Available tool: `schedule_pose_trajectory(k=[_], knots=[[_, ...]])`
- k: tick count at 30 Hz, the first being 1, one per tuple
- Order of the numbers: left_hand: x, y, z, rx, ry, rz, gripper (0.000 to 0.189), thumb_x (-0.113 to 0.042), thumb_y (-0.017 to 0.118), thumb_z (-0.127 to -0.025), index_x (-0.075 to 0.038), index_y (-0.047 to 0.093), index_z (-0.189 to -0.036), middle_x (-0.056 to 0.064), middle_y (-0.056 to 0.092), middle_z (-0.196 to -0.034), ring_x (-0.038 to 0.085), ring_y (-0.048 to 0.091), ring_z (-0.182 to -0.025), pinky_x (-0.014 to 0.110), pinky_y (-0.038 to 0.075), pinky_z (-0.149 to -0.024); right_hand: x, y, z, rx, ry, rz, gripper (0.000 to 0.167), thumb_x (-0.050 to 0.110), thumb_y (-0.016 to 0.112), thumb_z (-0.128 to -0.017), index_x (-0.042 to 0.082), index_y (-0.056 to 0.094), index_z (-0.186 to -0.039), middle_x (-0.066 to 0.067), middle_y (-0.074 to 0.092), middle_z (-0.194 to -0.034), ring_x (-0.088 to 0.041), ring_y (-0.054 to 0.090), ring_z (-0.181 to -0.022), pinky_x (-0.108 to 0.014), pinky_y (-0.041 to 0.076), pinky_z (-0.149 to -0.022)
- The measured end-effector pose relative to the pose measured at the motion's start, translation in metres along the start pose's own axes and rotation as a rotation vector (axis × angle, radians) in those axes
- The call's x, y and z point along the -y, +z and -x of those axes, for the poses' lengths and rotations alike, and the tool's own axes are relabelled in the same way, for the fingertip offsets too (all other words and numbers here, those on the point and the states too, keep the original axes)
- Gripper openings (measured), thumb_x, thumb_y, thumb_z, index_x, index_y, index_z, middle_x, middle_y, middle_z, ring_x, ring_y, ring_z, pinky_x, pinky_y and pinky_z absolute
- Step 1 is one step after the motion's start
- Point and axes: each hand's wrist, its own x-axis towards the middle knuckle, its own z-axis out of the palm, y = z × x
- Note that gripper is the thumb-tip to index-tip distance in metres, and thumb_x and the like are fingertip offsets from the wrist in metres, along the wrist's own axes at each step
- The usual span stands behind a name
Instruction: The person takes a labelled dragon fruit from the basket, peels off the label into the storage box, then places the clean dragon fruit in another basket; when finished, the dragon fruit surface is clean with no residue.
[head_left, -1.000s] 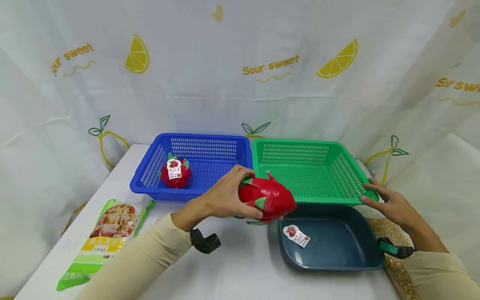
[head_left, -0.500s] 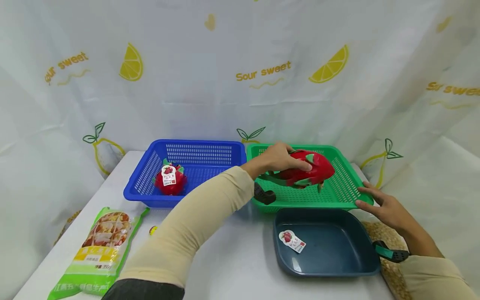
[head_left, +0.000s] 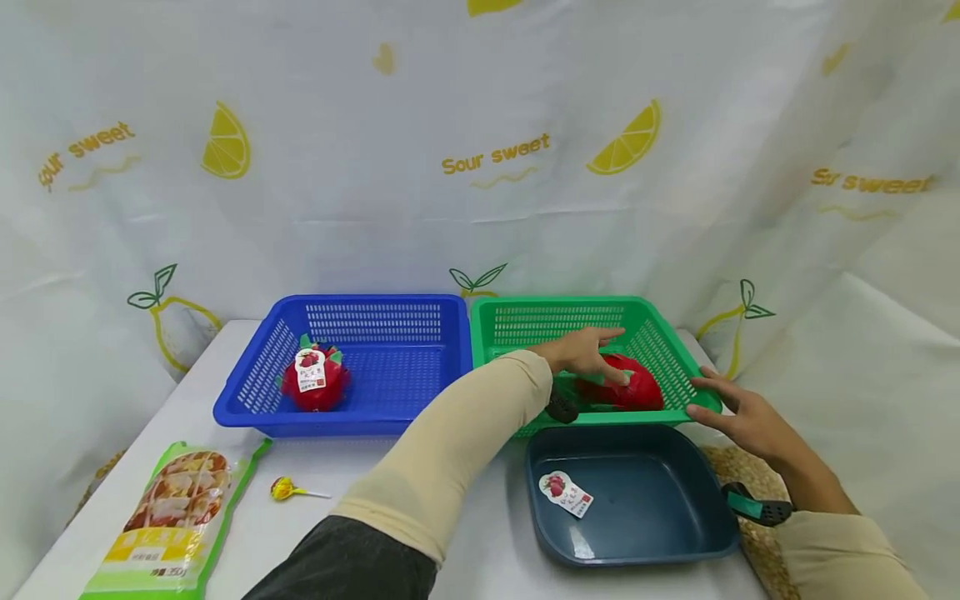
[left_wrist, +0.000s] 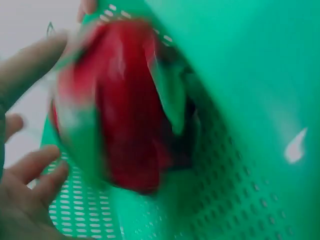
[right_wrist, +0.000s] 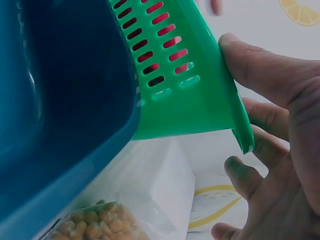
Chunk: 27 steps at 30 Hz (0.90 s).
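Note:
A red dragon fruit (head_left: pixel 636 385) with green leaf tips lies in the green basket (head_left: pixel 678 348). My left hand (head_left: pixel 583 352) is over it with fingers spread. In the left wrist view, the left fingers (left_wrist: pixel 35 65) stand beside the blurred fruit (left_wrist: pixel 127 110), not wrapped around it. My right hand (head_left: pixel 753 423) touches the basket's front right corner, thumb and forefinger extended along the rim. The right wrist view has the thumb (right_wrist: pixel 250 57) on the green rim (right_wrist: pixel 220 75), other fingers loose outside it. A second dragon fruit (head_left: pixel 315 379), with a label, sits in the blue basket (head_left: pixel 405 421).
A dark blue tub (head_left: pixel 637 500) with a fruit sticker (head_left: pixel 566 493) inside stands in front of the green basket. Bagged corn kernels (right_wrist: pixel 97 222) lie at its right. On the left are a green food packet (head_left: pixel 176 508) and a lollipop (head_left: pixel 283 489).
My left hand has carried the dragon fruit right and down into the green basket, and its fingers have spread off it. My right hand stays at the basket corner. The lollipop has come into view.

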Motion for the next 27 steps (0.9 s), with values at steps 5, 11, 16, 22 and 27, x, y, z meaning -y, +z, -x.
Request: schedule_pose_trajectory(k=[5,11,16,22,27], knots=[[-0.002,-0.017,0.014,-0.069,0.063,0.042,0.088,-0.03,0.077,-0.083,-0.025,0.026,-0.154,0.0,0.024,-0.156,0.016,0.023,-0.141,0.035,0.039,-0.101,0.002,0.005,-0.002,0.018,-0.004,-0.029,0.059,0.02,0.059,-0.098,-0.009,0.034,-0.143,-0.027,0.007,-0.156,-0.061,0.009,-0.132,-0.076,0.024,-0.09],[-0.001,-0.054,0.052,-0.188,0.099,0.048,0.084,-0.036,0.074,-0.085,-0.027,0.026,-0.154,-0.001,0.026,-0.156,0.019,0.029,-0.139,0.04,0.04,-0.101,-0.002,0.002,-0.001,0.017,-0.004,-0.022,0.059,0.021,0.057,-0.099,-0.008,0.033,-0.144,-0.024,0.004,-0.157,-0.06,0.008,-0.132,-0.077,0.025,-0.088],[0.006,-0.081,0.098,-0.285,0.123,0.104,0.085,-0.037,0.075,-0.084,-0.028,0.027,-0.153,-0.006,0.024,-0.156,0.02,0.029,-0.139,0.043,0.039,-0.102,-0.003,-0.001,0.001,0.015,0.0,-0.022,0.06,0.022,0.056,-0.1,-0.009,0.03,-0.145,-0.015,-0.001,-0.159,-0.06,0.006,-0.132,-0.077,0.024,-0.088],[0.012,-0.103,0.154,-0.393,0.101,0.129,0.083,-0.042,0.075,-0.082,-0.033,0.031,-0.151,-0.011,0.026,-0.154,0.015,0.031,-0.137,0.049,0.037,-0.102,-0.006,0.0,0.002,0.019,-0.008,-0.021,0.061,0.021,0.055,-0.1,-0.01,0.029,-0.145,0.003,-0.001,-0.157,-0.06,0.004,-0.132,-0.077,0.022,-0.088],[0.018,-0.113,0.198,-0.486,0.107,0.136,0.082,-0.042,0.076,-0.082,-0.033,0.032,-0.151,-0.015,0.025,-0.154,0.014,0.033,-0.135,0.052,0.034,-0.103,-0.006,0.005,0.0,0.013,-0.012,-0.001,0.061,0.022,0.055,-0.1,-0.009,0.029,-0.146,0.016,0.001,-0.153,-0.06,0.005,-0.133,-0.076,0.025,-0.087]])
